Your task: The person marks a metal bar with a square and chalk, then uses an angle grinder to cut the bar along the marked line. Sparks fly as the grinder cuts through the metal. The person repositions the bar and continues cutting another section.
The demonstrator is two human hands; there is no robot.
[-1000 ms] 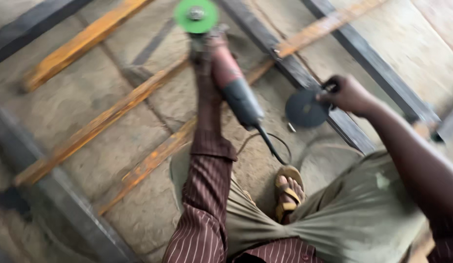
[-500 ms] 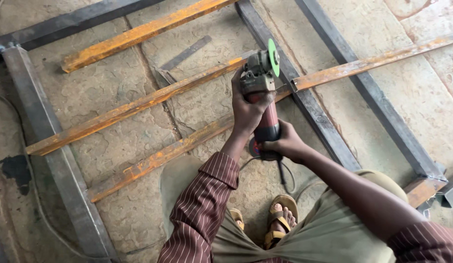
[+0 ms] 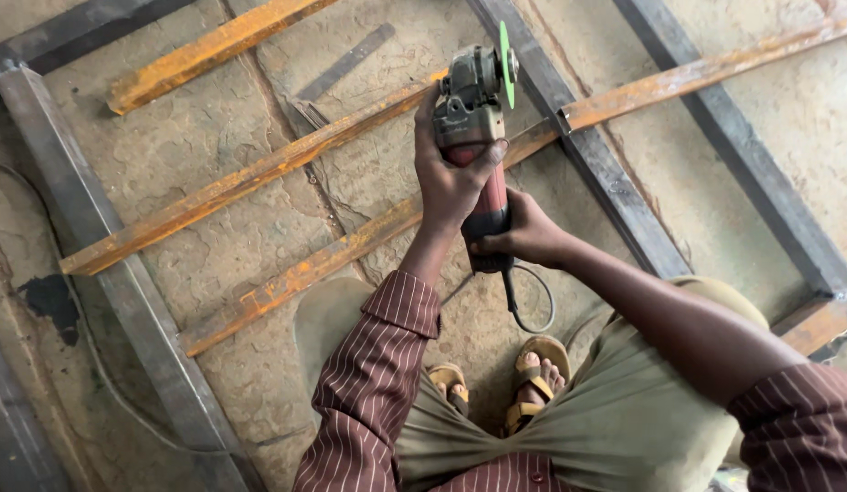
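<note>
I hold a red and grey angle grinder (image 3: pixel 472 118) with both hands above a metal frame on the floor. Its green disc (image 3: pixel 506 53) stands on edge, close to a grey steel tube (image 3: pixel 578 146) where a rusty orange bar (image 3: pixel 678 77) meets it. My left hand (image 3: pixel 451 178) wraps the grinder's body near the head. My right hand (image 3: pixel 523 232) grips the red rear handle, where the black cord (image 3: pixel 528 305) loops down.
Rusty bars (image 3: pixel 250 178) run diagonally across the stone floor. Grey steel tubes (image 3: pixel 104 264) frame the left and right (image 3: pixel 760 173) sides. A small flat metal strip (image 3: pixel 346 62) lies on the floor. My sandalled feet (image 3: pixel 533 378) stand below.
A second ago my left hand alone held the grinder and my right held a dark disc. Now both hands grip the grinder, and its green disc is turned on edge beside the grey tube.
</note>
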